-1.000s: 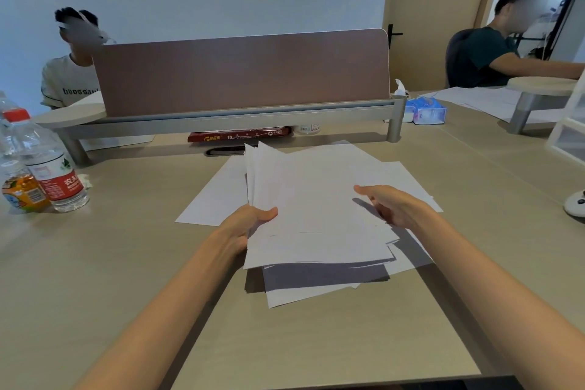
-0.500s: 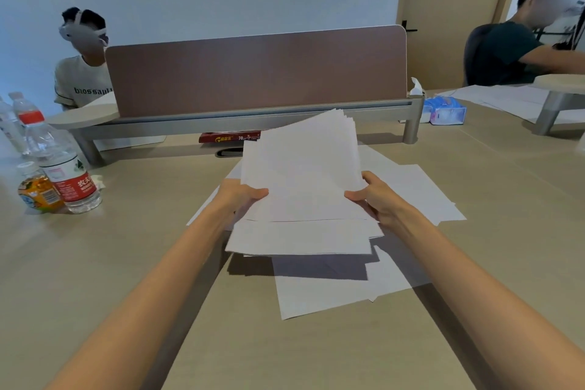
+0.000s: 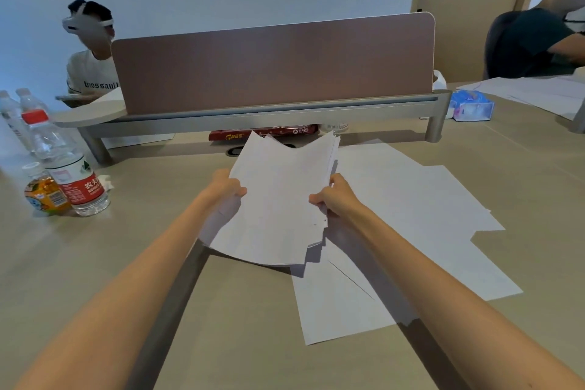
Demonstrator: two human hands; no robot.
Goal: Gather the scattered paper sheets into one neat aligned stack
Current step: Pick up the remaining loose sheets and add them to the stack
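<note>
Both bare forearms are reaching forward and converging; the left hand (image 3: 225, 189) is gripping the left edge of the sheets (image 3: 278, 209), thumb lying on top; the right hand (image 3: 337, 199) is gripping the right edge, fingers curled.

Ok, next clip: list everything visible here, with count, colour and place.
paper bundle: one, white, lifted above table centre
loose sheets: several, white, flat on table, right of the bundle
table: one, beige, foreground
divider panel: one, brown, on grey rail
water bottles: three, clear, one red-capped, far left
small bottle: one, orange, beside them
packet: one, red, under the rail
tissue pack: one, blue, right end of rail
other people: two, far left and far right
left hand: grips bundle's left edge
right hand: grips bundle's right edge
</note>
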